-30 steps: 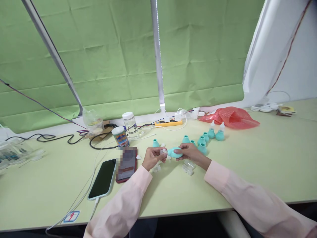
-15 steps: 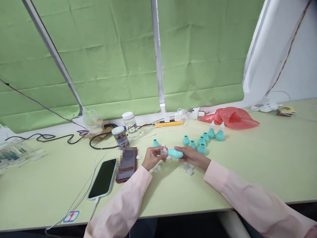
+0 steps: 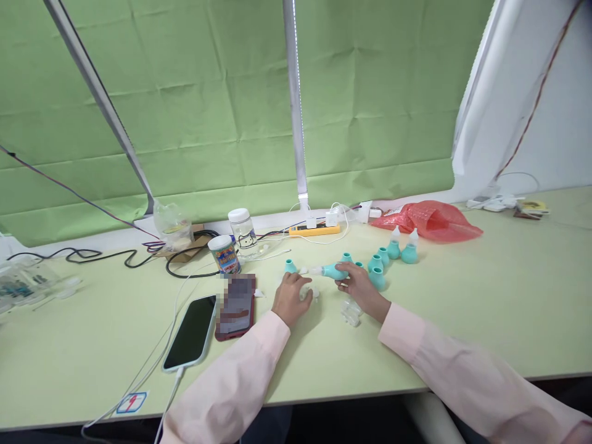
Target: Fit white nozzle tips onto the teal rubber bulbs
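Note:
My right hand (image 3: pixel 363 288) grips a teal squeeze bulb (image 3: pixel 333 270), which lies sideways with a clear collar (image 3: pixel 316 271) on its neck pointing left. My left hand (image 3: pixel 292 298) is low over the table, thumb and fingers apart, beside small whitish plastic pieces (image 3: pixel 315 292) partly hidden by it. A small white tip (image 3: pixel 303 270) lies just beyond its fingers, and one teal bulb (image 3: pixel 290 266) stands behind it. Clear plastic parts (image 3: pixel 351 312) lie below my right hand. Several open-necked teal bulbs (image 3: pixel 377 278) stand to the right; two bulbs with white nozzles (image 3: pixel 409 251) stand behind them.
Two phones, a dark one (image 3: pixel 192 333) and a red-cased one (image 3: pixel 237 308), lie left of my hands. A labelled tub (image 3: pixel 224 254) and a clear jar (image 3: pixel 245 234) stand behind. Further back are a yellow power strip (image 3: pixel 315 230) and red bubble wrap (image 3: pixel 432 221).
My left hand has left the squeeze bulb and dropped toward the table, its fingers spreading. My right hand has moved the bulb slightly away and up, and its clear collar now shows.

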`<state>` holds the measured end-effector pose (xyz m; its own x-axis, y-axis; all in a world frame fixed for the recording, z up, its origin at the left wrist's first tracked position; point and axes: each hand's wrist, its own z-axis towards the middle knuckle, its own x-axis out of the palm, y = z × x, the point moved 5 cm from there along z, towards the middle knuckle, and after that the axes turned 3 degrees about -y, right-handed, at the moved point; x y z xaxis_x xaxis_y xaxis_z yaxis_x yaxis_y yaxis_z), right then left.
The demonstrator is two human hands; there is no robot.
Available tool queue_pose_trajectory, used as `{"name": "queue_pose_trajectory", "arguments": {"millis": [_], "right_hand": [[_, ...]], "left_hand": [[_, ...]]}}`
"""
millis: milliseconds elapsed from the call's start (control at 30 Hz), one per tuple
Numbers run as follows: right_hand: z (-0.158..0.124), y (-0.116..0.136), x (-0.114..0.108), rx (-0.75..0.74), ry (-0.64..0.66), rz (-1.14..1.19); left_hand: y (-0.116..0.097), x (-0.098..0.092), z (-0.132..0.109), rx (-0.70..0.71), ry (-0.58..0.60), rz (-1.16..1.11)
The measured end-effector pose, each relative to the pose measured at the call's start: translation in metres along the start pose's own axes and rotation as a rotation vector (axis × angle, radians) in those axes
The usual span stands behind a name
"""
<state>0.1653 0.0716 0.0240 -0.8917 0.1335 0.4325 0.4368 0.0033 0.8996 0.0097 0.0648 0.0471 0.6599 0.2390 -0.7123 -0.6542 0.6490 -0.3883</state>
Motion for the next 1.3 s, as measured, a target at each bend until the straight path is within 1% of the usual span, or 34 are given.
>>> {"name": "queue_pose_trajectory", "arguments": {"millis": [100,167,233,367,567,633,667,767,867,933,1000,1100,1167,1300], "right_hand": [[-0.002,0.002,0.002,-0.024,0.018,-0.003],[-0.003,0.003,0.004,-0.029,0.048,-0.008],[-0.004,0.002,0.006,-0.025,0.072,-0.015],[-0.003,0.000,0.007,-0.012,0.094,-0.025],[-0.003,-0.001,0.007,-0.026,0.103,-0.021],[-0.003,-0.002,0.007,-0.025,0.110,-0.024],[-0.004,-0.003,0.007,-0.024,0.111,-0.025],[-0.004,-0.004,0.006,-0.034,0.102,-0.025],[-0.004,-0.003,0.005,-0.057,0.085,-0.057],[-0.005,-0.002,0.006,-0.086,0.093,-0.108],[-0.007,0.001,0.008,-0.126,0.108,-0.162],[-0.010,0.004,0.011,-0.173,0.119,-0.215],[-0.012,0.005,0.012,-0.200,0.127,-0.231],[-0.014,0.006,0.016,-0.245,0.172,-0.252]], "left_hand": [[-0.005,0.015,-0.007,0.097,0.104,0.229],[-0.006,0.022,-0.011,0.109,0.142,0.328],[-0.006,0.025,-0.013,0.110,0.168,0.377],[-0.007,0.026,-0.012,0.104,0.204,0.348],[-0.006,0.026,-0.008,0.059,0.194,0.285],[-0.004,0.023,-0.006,0.014,0.135,0.185],[-0.002,0.020,-0.005,-0.018,0.087,0.102],[0.007,0.006,-0.001,-0.146,-0.102,-0.237],[0.019,-0.009,0.002,-0.313,-0.304,-0.573],[0.025,-0.015,0.002,-0.404,-0.384,-0.786],[0.029,-0.015,0.003,-0.478,-0.391,-1.022],[0.031,-0.007,0.002,-0.596,-0.332,-1.317],[0.031,-0.002,0.000,-0.663,-0.300,-1.412],[0.034,0.004,-0.001,-0.743,-0.287,-1.476]]}}
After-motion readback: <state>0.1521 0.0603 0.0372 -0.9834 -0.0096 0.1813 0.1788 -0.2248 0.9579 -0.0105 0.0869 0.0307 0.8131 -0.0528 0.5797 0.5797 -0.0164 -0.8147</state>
